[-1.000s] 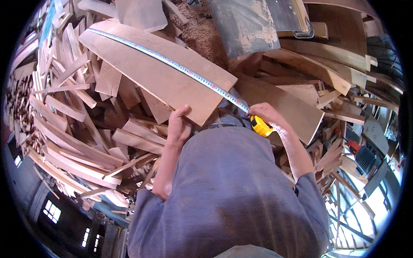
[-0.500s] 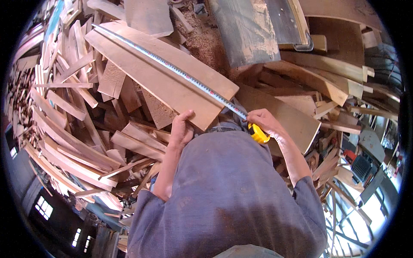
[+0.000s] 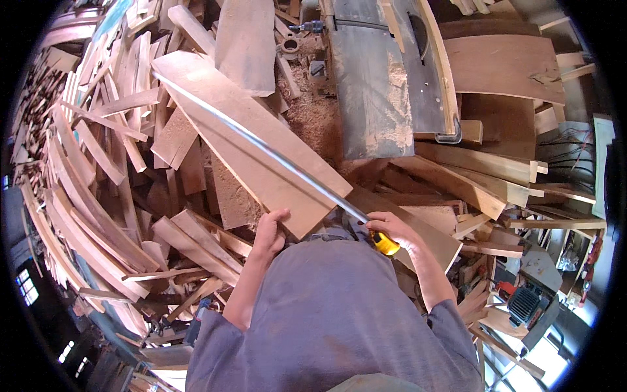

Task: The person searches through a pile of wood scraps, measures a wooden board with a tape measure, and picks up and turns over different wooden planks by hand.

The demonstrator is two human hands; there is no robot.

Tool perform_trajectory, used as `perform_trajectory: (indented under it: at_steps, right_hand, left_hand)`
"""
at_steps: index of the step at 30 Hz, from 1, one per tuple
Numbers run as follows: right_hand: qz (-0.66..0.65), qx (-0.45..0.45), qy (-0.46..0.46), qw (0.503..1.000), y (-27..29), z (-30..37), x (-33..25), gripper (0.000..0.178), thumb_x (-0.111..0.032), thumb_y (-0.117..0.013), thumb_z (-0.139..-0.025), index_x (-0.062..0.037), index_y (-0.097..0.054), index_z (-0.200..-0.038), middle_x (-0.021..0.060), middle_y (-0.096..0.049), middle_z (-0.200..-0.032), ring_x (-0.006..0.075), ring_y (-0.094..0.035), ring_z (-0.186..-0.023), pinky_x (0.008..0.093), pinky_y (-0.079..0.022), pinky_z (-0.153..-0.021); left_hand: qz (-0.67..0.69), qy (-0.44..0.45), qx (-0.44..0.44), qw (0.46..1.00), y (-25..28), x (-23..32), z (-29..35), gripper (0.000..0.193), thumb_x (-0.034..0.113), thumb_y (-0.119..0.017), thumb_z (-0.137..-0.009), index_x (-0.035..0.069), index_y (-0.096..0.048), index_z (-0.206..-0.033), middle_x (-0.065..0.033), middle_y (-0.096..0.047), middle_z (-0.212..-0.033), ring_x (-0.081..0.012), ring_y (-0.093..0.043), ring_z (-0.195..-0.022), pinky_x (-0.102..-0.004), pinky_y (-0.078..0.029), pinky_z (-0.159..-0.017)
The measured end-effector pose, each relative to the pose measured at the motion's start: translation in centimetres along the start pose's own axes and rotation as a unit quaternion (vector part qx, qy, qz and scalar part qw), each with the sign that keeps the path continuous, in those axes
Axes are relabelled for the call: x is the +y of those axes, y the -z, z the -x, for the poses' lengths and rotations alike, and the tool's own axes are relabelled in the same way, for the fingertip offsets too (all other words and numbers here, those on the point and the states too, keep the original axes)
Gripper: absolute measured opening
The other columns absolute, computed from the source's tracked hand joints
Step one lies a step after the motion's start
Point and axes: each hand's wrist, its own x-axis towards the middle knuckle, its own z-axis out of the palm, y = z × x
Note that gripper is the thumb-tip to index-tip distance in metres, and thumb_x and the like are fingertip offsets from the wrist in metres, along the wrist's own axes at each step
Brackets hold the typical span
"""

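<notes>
A flat, wide wooden board (image 3: 222, 111) slants from the far left toward my body. My left hand (image 3: 270, 232) is closed round its near left corner, thumb on top. In my right hand (image 3: 393, 230) is a tape measure (image 3: 385, 244) with a yellow case, held just beyond the board's near right corner. The pulled-out blade (image 3: 261, 145) runs along the length of the board to its far end, casting a dark shadow on the wood. Glare and blur hide the blade's markings.
Heaps of offcuts (image 3: 85, 163) fill the left side. A saw table (image 3: 372, 91) dusted with sawdust stands ahead, its blade (image 3: 418, 38) showing in a slot. Stacked planks (image 3: 483, 163) lie to the right, near an electric motor (image 3: 526, 306).
The view has shifted, so more of the saw table shows and the board sits lower in the picture. Both hands keep their holds; the tape blade now looks blurred and shiny.
</notes>
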Motion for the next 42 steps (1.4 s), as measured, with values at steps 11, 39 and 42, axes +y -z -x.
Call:
perform_trajectory:
  at_steps: [11, 39, 42]
  right_hand:
    - [0.07, 0.08, -0.048, 0.993, 2.8, -1.6, 2.7, 0.031, -0.026, -0.064, -0.088, -0.0009, -0.071, -0.104, 0.007, -0.069, -0.086, 0.014, -0.061, -0.076, 0.0297, -0.048, -0.067]
    - [0.073, -0.057, -0.006, 0.996, 5.4, -6.7, -0.3, 0.039, -0.025, -0.063, -0.094, 0.0027, -0.065, -0.122, 0.0089, -0.07, -0.112, 0.0181, -0.062, -0.103, 0.0297, -0.047, -0.092]
    - [0.08, -0.025, 0.014, 0.996, 5.3, -7.0, -0.6, 0.044, -0.027, -0.062, -0.095, 0.0026, -0.062, -0.128, 0.012, -0.068, -0.121, 0.0205, -0.061, -0.111, 0.0311, -0.045, -0.098]
  left_hand:
    - [-0.005, -0.048, 0.032, 0.998, 0.6, -1.1, -1.0, 0.011, 0.009, -0.068, -0.084, 0.0, -0.066, -0.09, -0.0069, -0.064, -0.093, -0.0152, -0.06, -0.084, -0.0314, -0.049, -0.081]
    - [0.021, -0.109, 0.08, 0.991, -2.0, -2.1, 1.1, 0.039, 0.006, -0.066, -0.082, -0.007, -0.06, -0.118, -0.0142, -0.067, -0.107, -0.0236, -0.066, -0.097, -0.0378, -0.055, -0.087]
    - [-0.012, -0.124, 0.098, 0.987, -0.9, -3.1, 0.3, 0.037, 0.004, -0.063, -0.085, -0.004, -0.057, -0.12, -0.0128, -0.066, -0.103, -0.0239, -0.067, -0.093, -0.0397, -0.058, -0.085]
